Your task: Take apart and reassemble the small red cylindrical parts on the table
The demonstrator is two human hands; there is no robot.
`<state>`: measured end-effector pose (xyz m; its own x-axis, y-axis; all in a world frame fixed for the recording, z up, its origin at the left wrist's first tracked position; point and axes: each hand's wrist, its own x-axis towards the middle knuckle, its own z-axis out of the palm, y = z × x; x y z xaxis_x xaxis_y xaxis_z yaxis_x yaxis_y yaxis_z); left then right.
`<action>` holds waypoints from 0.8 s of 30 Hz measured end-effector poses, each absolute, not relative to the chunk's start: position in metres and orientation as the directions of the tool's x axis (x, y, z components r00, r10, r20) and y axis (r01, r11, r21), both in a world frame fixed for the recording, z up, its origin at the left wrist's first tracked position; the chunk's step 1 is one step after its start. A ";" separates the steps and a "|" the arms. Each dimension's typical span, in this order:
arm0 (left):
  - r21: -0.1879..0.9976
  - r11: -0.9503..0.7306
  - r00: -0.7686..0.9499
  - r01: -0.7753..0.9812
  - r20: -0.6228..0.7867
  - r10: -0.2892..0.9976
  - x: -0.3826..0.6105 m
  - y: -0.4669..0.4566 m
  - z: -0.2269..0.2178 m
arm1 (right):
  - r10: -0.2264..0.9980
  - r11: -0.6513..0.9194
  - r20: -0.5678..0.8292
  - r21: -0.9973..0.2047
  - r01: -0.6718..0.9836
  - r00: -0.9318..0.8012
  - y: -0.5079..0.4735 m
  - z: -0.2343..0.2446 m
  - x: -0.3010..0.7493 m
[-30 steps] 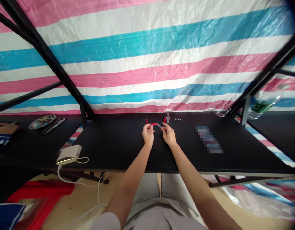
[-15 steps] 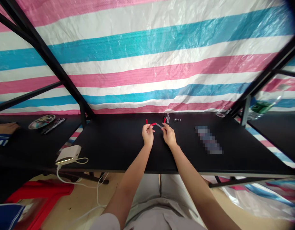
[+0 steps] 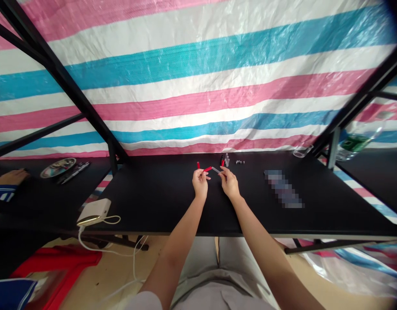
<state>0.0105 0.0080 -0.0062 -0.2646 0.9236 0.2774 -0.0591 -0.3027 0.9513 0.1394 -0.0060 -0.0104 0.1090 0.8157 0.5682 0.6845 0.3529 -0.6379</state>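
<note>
Over the middle of the black table (image 3: 159, 202), my left hand (image 3: 200, 183) pinches a small red piece (image 3: 207, 168), perhaps a pen cap. My right hand (image 3: 230, 184) pinches a thin clear tube (image 3: 216, 170) whose end points at the red piece, the two nearly touching. Behind my hands lie another red piece (image 3: 198, 165), a small cluster of red and clear parts (image 3: 224, 160) and a few tiny dark bits (image 3: 240, 162).
A blurred flat item (image 3: 284, 193) lies to the right. A white power bank (image 3: 94, 211) with a cable sits at the table's front left. Another person's hand (image 3: 11, 176), a metal dish (image 3: 58, 167) and pens (image 3: 72, 171) are on the left table. Black frame bars slant either side.
Both hands hold the same grips and stay close together; the view has shifted slightly, nothing else has moved.
</note>
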 end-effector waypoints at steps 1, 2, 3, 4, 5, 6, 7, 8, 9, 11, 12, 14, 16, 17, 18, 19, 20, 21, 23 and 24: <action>0.951 -0.302 -0.261 -0.062 0.276 0.925 0.010 0.008 -0.006 | 0.815 0.354 0.569 -0.636 0.686 0.108 -0.006 -0.011 0.139; 0.951 -0.301 -0.260 -0.064 0.275 0.925 0.010 0.008 -0.006 | 0.815 0.356 0.570 -0.634 0.687 0.104 -0.006 -0.011 0.139; 0.952 -0.301 -0.262 -0.065 0.274 0.925 0.010 0.008 -0.006 | 0.816 0.358 0.570 -0.630 0.690 0.097 -0.006 -0.011 0.139; 0.952 -0.299 -0.264 -0.065 0.272 0.925 0.010 0.008 -0.006 | 0.818 0.360 0.569 -0.624 0.693 0.088 -0.006 -0.011 0.139; 0.953 -0.295 -0.270 -0.065 0.268 0.925 0.010 0.009 -0.006 | 0.819 0.363 0.568 -0.618 0.697 0.078 -0.006 -0.011 0.139; 0.955 -0.290 -0.277 -0.066 0.262 0.925 0.010 0.009 -0.006 | 0.821 0.365 0.567 -0.612 0.702 0.067 -0.006 -0.011 0.139; 0.956 -0.285 -0.283 -0.069 0.255 0.925 0.009 0.009 -0.005 | 0.822 0.367 0.566 -0.606 0.706 0.058 -0.006 -0.010 0.139; 0.957 -0.280 -0.287 -0.071 0.250 0.925 0.009 0.009 -0.005 | 0.822 0.369 0.567 -0.600 0.709 0.053 -0.006 -0.010 0.139; 0.958 -0.277 -0.287 -0.072 0.246 0.926 0.009 0.009 -0.005 | 0.821 0.373 0.569 -0.595 0.712 0.045 -0.006 -0.010 0.139; 0.959 -0.274 -0.260 -0.068 0.248 0.933 0.010 0.008 -0.004 | 0.819 0.381 0.573 -0.583 0.718 0.030 -0.006 -0.010 0.139; 0.960 -0.274 -0.233 -0.061 0.253 0.939 0.010 0.008 -0.004 | 0.819 0.384 0.574 -0.578 0.720 0.024 -0.006 -0.010 0.139; 0.959 -0.281 -0.165 -0.037 0.271 0.948 0.011 0.006 -0.004 | 0.818 0.381 0.575 -0.578 0.722 0.029 -0.006 -0.010 0.138; 0.953 -0.302 -0.106 -0.002 0.301 0.948 0.012 0.005 -0.005 | 0.817 0.369 0.574 -0.592 0.716 0.054 -0.005 -0.012 0.137; 0.948 -0.318 -0.087 0.018 0.318 0.944 0.012 0.005 -0.005 | 0.817 0.364 0.573 -0.601 0.712 0.065 -0.005 -0.012 0.137; 0.942 -0.335 -0.074 0.037 0.337 0.939 0.012 0.004 -0.005 | 0.817 0.360 0.571 -0.608 0.708 0.075 -0.005 -0.013 0.137; 0.934 -0.352 -0.069 0.055 0.355 0.932 0.012 0.004 -0.005 | 0.819 0.358 0.569 -0.612 0.705 0.079 -0.004 -0.014 0.137; 0.926 -0.369 -0.069 0.074 0.374 0.925 0.012 0.004 -0.005 | 0.820 0.358 0.567 -0.614 0.703 0.077 -0.004 -0.014 0.137; 0.918 -0.386 -0.071 0.094 0.393 0.917 0.012 0.004 -0.004 | 0.822 0.360 0.565 -0.613 0.703 0.072 -0.004 -0.015 0.137; 0.899 -0.418 -0.070 0.129 0.428 0.901 0.012 0.003 -0.003 | 0.823 0.364 0.565 -0.607 0.706 0.061 -0.003 -0.016 0.137; 0.891 -0.431 -0.066 0.140 0.443 0.894 0.012 0.002 -0.003 | 0.824 0.363 0.563 -0.603 0.710 0.056 -0.004 -0.016 0.137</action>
<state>0.0119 0.0022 -0.0029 -0.0657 0.8942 0.4429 0.1404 -0.4311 0.8913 0.1373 -0.0035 -0.0156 0.0563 0.8244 0.5632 0.7104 0.3633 -0.6027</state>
